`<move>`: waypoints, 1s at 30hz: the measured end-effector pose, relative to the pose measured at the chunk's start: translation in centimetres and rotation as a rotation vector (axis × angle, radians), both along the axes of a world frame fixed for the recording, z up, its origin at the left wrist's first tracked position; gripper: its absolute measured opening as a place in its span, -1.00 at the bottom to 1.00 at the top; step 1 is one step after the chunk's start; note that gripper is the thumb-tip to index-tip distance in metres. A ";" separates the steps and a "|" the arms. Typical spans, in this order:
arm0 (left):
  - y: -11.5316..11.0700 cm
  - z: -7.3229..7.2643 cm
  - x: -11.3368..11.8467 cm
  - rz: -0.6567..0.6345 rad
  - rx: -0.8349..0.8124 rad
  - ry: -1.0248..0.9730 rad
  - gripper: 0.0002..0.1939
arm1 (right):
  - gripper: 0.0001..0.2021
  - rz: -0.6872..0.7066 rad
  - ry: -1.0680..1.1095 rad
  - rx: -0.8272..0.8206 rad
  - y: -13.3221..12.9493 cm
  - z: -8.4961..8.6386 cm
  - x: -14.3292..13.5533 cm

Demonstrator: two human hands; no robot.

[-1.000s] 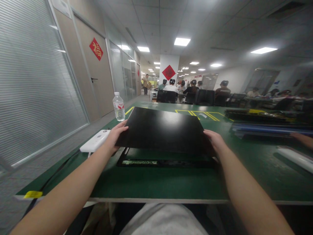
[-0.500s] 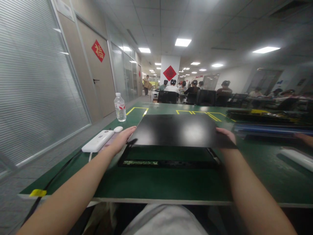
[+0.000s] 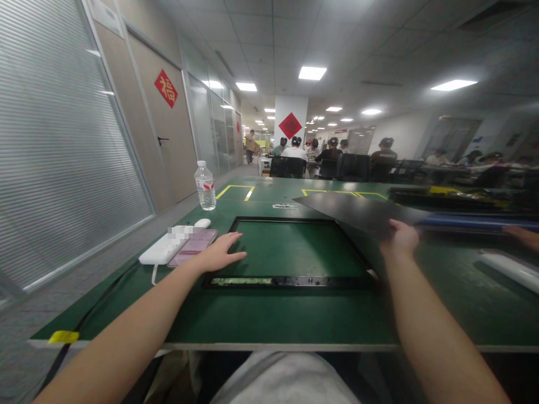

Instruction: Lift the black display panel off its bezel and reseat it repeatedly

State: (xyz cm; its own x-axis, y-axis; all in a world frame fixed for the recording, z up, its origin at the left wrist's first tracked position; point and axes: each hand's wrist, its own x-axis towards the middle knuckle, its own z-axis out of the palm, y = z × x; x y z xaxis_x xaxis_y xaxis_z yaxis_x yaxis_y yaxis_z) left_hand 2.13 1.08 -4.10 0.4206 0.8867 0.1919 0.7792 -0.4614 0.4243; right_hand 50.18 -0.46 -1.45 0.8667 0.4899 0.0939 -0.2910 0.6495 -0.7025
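Observation:
My right hand (image 3: 403,238) grips the near right edge of a thin dark panel (image 3: 362,212), which is tilted above the green table (image 3: 278,320). My left hand (image 3: 223,252) has its fingers spread over the left side of a black rectangular frame (image 3: 324,281) and holds nothing. The frame lies flat on the table, with a green circuit strip (image 3: 242,281) along its near side at the left. Whether the left fingers touch the frame I cannot tell. The panel's far corner reaches over the yellow tape marks.
At the left stand a water bottle (image 3: 205,186), a white power bank (image 3: 162,247) and a phone (image 3: 194,246). Dark parts (image 3: 458,199), a blue item and a white bar (image 3: 509,269) lie at the right, near another person's hand (image 3: 522,234). People sit farther back.
My left hand has let go of the panel and spread its fingers. The panel has swung to the right in my right hand, uncovering the black frame and a small piece on the table behind it.

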 end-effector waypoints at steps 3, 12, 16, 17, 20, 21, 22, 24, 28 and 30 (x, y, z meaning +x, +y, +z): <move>-0.1 -0.1 0.0 -0.009 -0.033 -0.014 -0.16 | -0.72 -0.100 -0.011 -0.011 -0.1 -0.2 0.2; 0.1 -0.2 -0.2 -0.027 -0.032 -0.081 -0.19 | -0.61 -0.221 -0.002 -0.133 -0.2 -0.7 0.9; 0.1 -0.2 -0.2 -0.033 -0.032 -0.047 -0.20 | -0.63 -0.222 0.080 -0.174 -0.3 -0.8 0.8; 0.0 -0.1 -0.2 -0.031 -0.034 -0.034 -0.20 | -0.63 -0.223 0.093 -0.176 -0.4 -0.8 0.8; 0.0 0.0 -0.1 -0.029 -0.039 -0.021 -0.19 | -0.64 -0.226 0.097 -0.170 -0.2 -1.1 0.9; -0.1 0.0 -0.1 -0.029 -0.040 -0.025 -0.20 | -0.64 -0.226 0.092 -0.174 -0.1 -1.2 1.0; -0.1 0.1 -0.1 -0.029 -0.042 -0.029 -0.20 | -0.65 -0.226 0.091 -0.188 0.0 -1.4 1.1; -0.1 0.1 0.0 -0.026 -0.047 -0.031 -0.19 | -0.68 -0.221 0.115 -0.252 0.3 -1.7 1.4; -0.1 0.1 0.0 -0.015 -0.046 -0.058 -0.19 | -0.73 -0.156 0.256 -0.394 0.8 -2.7 2.4; -0.1 0.1 0.0 -0.013 -0.043 -0.075 -0.19 | -0.72 -0.100 0.315 -0.427 0.9 -3.4 3.0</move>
State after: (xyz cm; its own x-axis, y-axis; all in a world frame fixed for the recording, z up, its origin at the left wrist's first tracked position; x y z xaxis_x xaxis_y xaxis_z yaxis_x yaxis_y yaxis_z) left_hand 2.14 1.01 -3.98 0.4180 0.8894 0.1852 0.7388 -0.4514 0.5004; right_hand 53.21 0.47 -4.82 0.8649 0.3415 -0.3678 -0.4819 0.3602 -0.7988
